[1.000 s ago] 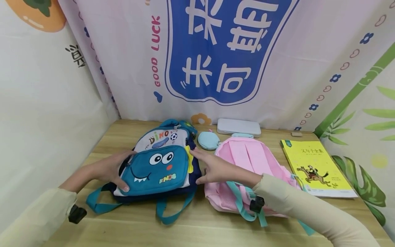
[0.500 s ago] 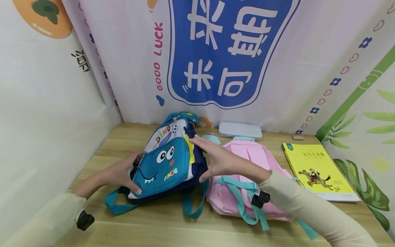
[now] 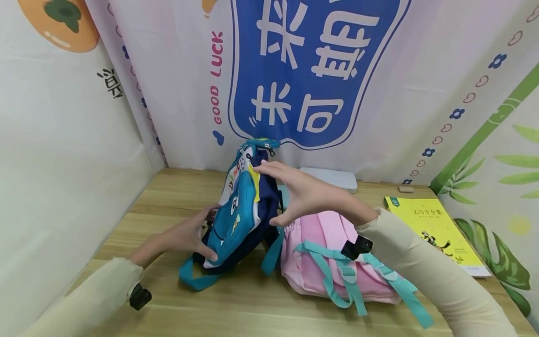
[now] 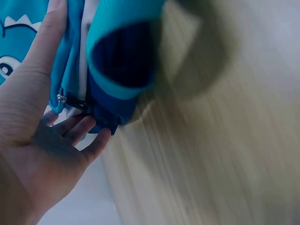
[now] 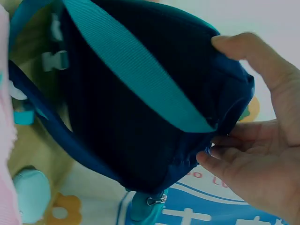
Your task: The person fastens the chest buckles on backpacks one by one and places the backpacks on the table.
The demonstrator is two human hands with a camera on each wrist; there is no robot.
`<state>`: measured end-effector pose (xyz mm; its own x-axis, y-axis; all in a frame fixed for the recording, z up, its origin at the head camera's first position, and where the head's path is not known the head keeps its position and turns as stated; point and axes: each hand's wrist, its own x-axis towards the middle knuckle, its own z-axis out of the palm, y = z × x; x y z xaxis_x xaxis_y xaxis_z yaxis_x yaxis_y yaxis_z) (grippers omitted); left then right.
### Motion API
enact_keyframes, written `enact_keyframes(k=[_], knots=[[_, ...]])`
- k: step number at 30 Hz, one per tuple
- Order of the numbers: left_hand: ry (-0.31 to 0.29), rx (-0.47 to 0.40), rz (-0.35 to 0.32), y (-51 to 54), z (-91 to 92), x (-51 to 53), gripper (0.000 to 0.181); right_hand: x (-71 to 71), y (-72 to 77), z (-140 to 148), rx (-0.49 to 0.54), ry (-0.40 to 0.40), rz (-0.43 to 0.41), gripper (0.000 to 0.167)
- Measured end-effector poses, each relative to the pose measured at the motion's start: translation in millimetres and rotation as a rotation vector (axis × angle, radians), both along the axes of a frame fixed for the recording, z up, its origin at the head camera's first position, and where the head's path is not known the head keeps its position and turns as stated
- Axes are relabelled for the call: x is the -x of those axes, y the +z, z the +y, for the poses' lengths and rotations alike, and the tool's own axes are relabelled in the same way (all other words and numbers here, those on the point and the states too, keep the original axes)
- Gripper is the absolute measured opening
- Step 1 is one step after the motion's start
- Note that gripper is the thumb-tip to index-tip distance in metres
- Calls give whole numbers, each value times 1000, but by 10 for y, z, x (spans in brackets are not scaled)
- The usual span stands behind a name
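Note:
A teal and navy children's backpack (image 3: 236, 220) with a dinosaur face is tilted up on its side at the table's middle left, its front turned leftward. My left hand (image 3: 187, 236) grips its lower left side; the left wrist view shows the thumb across the front pocket (image 4: 72, 61) and the fingers at the side seam. On the opposite side, my right hand (image 3: 307, 194) holds the backpack's navy edge between thumb and fingers. In the right wrist view the dark back panel (image 5: 187, 51) and a teal shoulder strap (image 5: 136, 70) face the camera.
A pink backpack (image 3: 311, 267) with turquoise straps lies just right, partly under my right forearm. Behind are a white flat case (image 3: 337, 178) and a light-blue round pouch (image 5: 32, 194). A yellow book (image 3: 429, 215) lies far right. Printed cloth (image 3: 181, 93) hangs behind the table.
The dinosaur backpack has gone from lying flat, front up, to tilted on its side and has shifted right. Both hands have moved along with it; the pink backpack stays in place.

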<state>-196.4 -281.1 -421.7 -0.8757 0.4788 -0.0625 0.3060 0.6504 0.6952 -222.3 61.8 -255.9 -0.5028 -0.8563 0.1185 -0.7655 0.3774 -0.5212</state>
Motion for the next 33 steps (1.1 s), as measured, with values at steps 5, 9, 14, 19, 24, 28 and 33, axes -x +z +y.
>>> enact_keyframes(k=[5,9,14,19,24,28,33], knots=[[-45,-87,40,-85,165,66,124,51,118,-59,42,41,19,100],[-52,-146,50,-165,302,114,124,64,143,-107,86,31,-18,90],[-55,-192,32,-197,458,140,125,98,115,-133,118,-10,-29,90],[-31,-199,-16,-174,557,148,120,153,78,-143,136,-34,6,93],[-26,-196,-31,-144,531,128,120,189,67,-159,135,-51,25,92],[-35,-186,-23,-106,455,96,120,200,75,-194,116,-75,12,92],[-41,-161,58,58,341,52,118,202,82,-262,98,-82,-8,93]])
